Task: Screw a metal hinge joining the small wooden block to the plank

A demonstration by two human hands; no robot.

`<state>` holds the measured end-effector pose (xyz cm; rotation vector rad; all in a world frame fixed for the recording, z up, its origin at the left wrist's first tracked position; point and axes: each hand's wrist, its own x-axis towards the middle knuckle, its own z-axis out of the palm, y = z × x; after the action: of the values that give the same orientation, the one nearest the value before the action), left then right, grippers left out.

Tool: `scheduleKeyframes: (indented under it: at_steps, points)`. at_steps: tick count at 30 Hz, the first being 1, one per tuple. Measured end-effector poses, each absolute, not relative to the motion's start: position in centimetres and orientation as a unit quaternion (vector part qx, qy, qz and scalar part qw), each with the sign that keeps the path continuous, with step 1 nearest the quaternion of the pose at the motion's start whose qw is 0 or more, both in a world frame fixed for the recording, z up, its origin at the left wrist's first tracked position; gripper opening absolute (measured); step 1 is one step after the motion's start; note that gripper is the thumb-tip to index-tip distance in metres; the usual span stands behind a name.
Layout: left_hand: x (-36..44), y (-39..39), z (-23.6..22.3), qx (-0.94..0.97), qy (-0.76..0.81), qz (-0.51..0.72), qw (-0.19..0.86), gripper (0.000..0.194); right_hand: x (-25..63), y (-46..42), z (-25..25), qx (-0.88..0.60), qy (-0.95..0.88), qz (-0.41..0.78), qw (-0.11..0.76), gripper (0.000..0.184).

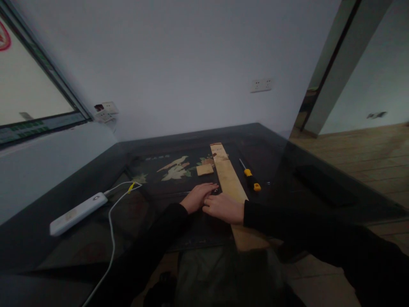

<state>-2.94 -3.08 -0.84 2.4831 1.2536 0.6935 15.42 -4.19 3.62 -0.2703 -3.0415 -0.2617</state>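
My left hand [197,198] rests low over the dark tabletop, its fingers stretched to the right beside a few tiny shiny bits [215,190] too small to name. Against it lies my right hand [225,208], fingers curled and pressed together; whatever they may hold is hidden. The right wrist crosses over a long wooden board [228,175], which lies lengthwise and reaches the near table edge. Just beyond my hands is a small square piece of wood [205,170]. To the right of the board lies a screwdriver [252,179] with a yellow and black handle.
A white power strip [78,213] with a white cable [111,221] lies on the left of the glossy black table [172,143]. On the right is a dark flat object [324,185]. A wall with sockets [261,85] stands behind, and a window is at the left.
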Motion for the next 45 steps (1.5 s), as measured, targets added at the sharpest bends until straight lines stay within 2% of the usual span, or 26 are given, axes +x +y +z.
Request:
scheduleKeyframes:
  at_steps: [3,6,9,11,15,24,35,40,45]
  points:
    - [-2.7,-2.9,-0.2,0.836,0.448,0.283,0.140,0.038,16.3,-3.4,4.7,-0.127,-0.987,-0.037,0.089,0.020]
    - [-2.7,-3.6,0.7,0.807,0.474,0.324,0.137,0.031,17.2,-1.7,5.6,-0.219,-0.956,0.057,0.185,0.022]
    - [-2.7,-4.8,1.1,0.821,0.462,0.294,0.163,0.025,18.0,0.6,5.2,-0.300,-0.897,0.152,0.287,0.024]
    - [-2.5,-5.5,1.1,0.840,0.446,0.256,0.174,0.025,18.3,1.8,4.3,-0.319,-0.872,0.188,0.321,0.025]
    - [-1.9,-5.9,0.6,0.861,0.425,0.211,0.181,0.027,18.6,2.9,2.7,-0.320,-0.873,0.198,0.310,0.024]
    - [-1.7,-5.8,0.9,0.875,0.404,0.186,0.192,0.015,19.4,2.9,2.8,-0.346,-0.858,0.195,0.325,0.025]
    - [-2.1,-5.9,1.1,0.869,0.412,0.192,0.195,0.022,19.8,4.1,2.1,-0.383,-0.840,0.188,0.335,0.021]
    - [-2.8,-5.9,2.0,0.856,0.433,0.228,0.168,0.019,20.1,4.9,1.7,-0.403,-0.833,0.160,0.344,0.017]
    - [-3.5,-5.9,2.3,0.854,0.444,0.204,0.178,0.024,20.1,5.0,1.5,-0.401,-0.831,0.161,0.349,0.014]
